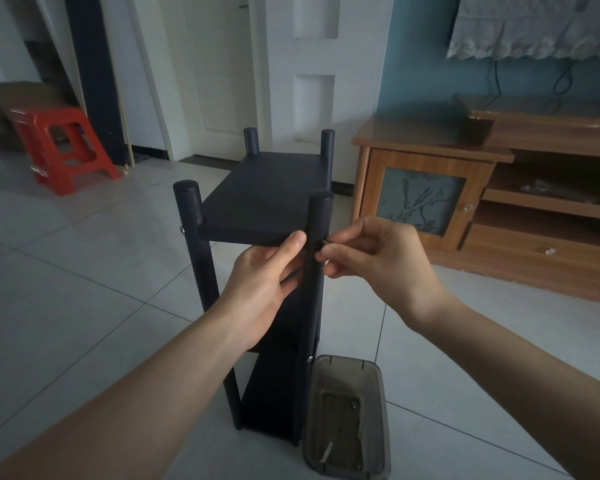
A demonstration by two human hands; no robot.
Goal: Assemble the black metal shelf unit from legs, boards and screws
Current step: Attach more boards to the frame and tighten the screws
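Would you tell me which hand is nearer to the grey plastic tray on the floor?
Right. The right hand pinches a screw at the near right leg, almost straight above the tray; the left hand holds that leg from farther left.

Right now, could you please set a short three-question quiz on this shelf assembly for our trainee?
1. True or false: the left hand steadies the near right leg.
2. What does the right hand pinch at that leg? A) a screw B) a hammer C) a cloth
3. Fill in: the grey plastic tray of spare parts stands on the ____, beside the black shelf unit.

Key: 1 true; 2 A, the screw; 3 tiled floor.
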